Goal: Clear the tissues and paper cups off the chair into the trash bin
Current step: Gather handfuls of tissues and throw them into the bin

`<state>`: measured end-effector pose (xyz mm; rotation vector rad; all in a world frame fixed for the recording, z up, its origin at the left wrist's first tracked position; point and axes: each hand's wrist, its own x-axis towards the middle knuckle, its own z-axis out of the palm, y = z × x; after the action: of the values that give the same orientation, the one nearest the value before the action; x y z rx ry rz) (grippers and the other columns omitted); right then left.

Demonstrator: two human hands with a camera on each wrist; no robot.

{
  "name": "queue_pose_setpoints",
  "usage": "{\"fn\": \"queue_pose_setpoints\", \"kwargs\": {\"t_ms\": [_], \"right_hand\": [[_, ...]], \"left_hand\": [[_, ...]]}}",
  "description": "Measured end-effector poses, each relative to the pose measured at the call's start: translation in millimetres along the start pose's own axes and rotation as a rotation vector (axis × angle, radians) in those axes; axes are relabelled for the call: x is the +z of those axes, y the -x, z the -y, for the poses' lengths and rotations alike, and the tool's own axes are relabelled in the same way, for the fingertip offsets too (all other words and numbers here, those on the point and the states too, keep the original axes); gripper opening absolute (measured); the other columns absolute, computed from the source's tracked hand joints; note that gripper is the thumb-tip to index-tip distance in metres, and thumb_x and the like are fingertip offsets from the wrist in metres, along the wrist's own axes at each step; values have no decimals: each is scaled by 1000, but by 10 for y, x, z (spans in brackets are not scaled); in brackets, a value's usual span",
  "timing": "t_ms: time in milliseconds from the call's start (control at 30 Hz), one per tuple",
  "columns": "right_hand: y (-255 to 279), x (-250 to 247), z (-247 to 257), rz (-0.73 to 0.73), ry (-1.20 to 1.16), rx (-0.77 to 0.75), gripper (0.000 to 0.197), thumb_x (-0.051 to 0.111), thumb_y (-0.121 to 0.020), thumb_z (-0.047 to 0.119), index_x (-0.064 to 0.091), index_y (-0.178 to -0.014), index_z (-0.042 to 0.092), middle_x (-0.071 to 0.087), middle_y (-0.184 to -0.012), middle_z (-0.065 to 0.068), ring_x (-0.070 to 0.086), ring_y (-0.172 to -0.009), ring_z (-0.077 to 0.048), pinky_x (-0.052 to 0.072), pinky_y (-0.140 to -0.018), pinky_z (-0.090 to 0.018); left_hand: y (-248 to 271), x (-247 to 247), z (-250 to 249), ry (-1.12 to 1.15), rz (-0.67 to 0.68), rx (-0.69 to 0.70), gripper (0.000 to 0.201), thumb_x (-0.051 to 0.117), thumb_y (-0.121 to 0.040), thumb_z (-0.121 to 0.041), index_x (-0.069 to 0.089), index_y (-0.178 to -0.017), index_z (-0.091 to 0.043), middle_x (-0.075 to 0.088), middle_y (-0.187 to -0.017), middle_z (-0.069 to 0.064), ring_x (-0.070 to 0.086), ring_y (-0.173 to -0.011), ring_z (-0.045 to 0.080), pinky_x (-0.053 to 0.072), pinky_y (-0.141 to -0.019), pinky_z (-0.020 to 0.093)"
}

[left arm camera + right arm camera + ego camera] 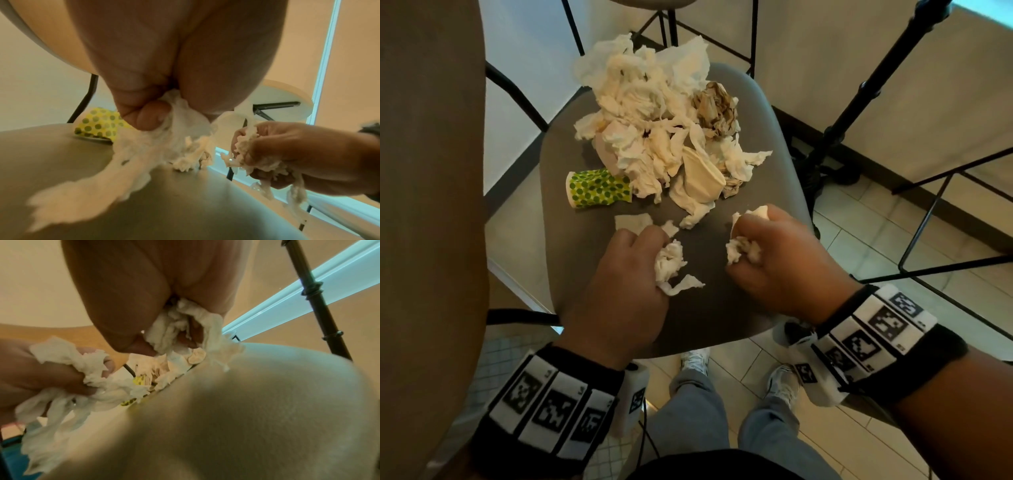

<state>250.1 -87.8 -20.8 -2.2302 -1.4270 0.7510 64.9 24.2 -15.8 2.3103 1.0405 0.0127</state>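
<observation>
A heap of crumpled white tissues (650,99) covers the far half of the dark grey chair seat (709,318). A green-dotted paper cup (595,188) lies on its side at the heap's left, and a plain cream cup (702,174) lies among the tissues. My left hand (626,274) grips a wad of white tissue (669,263) over the near part of the seat, its loose tail (86,193) trailing on the seat. My right hand (770,253) grips another tissue wad (743,250), bunched in its fingers (172,331). No trash bin shows in any view.
Small torn tissue scraps (631,221) lie on the seat just beyond my left hand. A brownish crumpled paper ball (715,109) sits at the heap's right. Black metal stool legs (945,219) and a dark post (859,85) stand right of the chair on the tiled floor.
</observation>
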Motion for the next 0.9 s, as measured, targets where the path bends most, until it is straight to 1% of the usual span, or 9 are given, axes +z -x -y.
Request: {"fn": "queue_pose_setpoints", "kwargs": {"t_ms": [133,267,433,567,633,700,733,800,900], "right_hand": [[112,-95,-20,-82,-96,19,31,54,-77,48,63,-92,23,54,-87,2,51,-76,-14,50,-64,-34],[202,-103,-111,-81,-117,50,25,54,-77,49,59,-89,27,55,-87,4,52,-75,-12,53,-66,-37],[519,-207,-417,-187,-213,122,21,60,-77,43,60,-91,27,54,-87,9,53,-76,-6,46,-63,-20],[1020,-337,-853,-338,-299,223,17,66,-77,37,61,-87,24,58,-82,9,56,-73,-6,42,-60,-11],[1356,-395,-1164,-411,-354,313,15,67,-76,34,63,-85,22,62,-81,4,57,-72,-8,43,-60,-16],[1720,-408,-1516,-475,-393,411,13,65,-74,29,64,-83,20,63,-76,5,59,-70,-10,42,-58,-12],[1909,-390,-1710,-503,-413,472,10,65,-74,28,63,-81,21,63,-74,6,59,-70,-9,40,-56,-10],[2246,-292,-2106,-548,-438,614,7,62,-74,30,61,-78,24,63,-69,7,59,-66,-6,39,-52,-9],[2660,15,-2772,-577,-487,824,14,60,-76,33,63,-77,19,63,-69,2,56,-61,-11,42,-51,-24]], "left_hand": [[121,9,-64,11,-62,89,34,67,-92,-17,54,-122,-23,45,-105,0,51,-81,16,45,-63,27],[143,59,-157,29,-31,98,34,68,-93,-15,57,-125,-17,45,-106,0,49,-81,12,32,-63,12],[167,96,-403,25,-15,188,35,69,-90,-12,54,-118,-25,47,-106,-3,51,-84,4,35,-67,13],[220,232,-967,142,72,337,23,55,-86,-26,49,-104,-39,51,-94,-11,55,-86,-1,39,-65,11],[102,506,-1361,216,130,504,26,53,-85,-16,50,-100,-36,55,-89,-9,63,-77,10,50,-66,15],[-20,953,-1675,231,136,757,34,59,-72,7,56,-88,-22,57,-78,-3,70,-61,25,61,-54,36],[-53,1218,-1821,258,185,781,33,61,-70,9,58,-87,-19,57,-76,-4,72,-65,19,62,-59,30],[-57,1740,-2078,341,367,652,31,63,-81,-3,54,-98,-27,55,-88,-13,61,-80,-4,46,-72,6],[-94,2647,-2273,230,587,650,16,54,-91,-20,45,-99,-31,54,-89,-2,53,-76,7,35,-64,14]]}}
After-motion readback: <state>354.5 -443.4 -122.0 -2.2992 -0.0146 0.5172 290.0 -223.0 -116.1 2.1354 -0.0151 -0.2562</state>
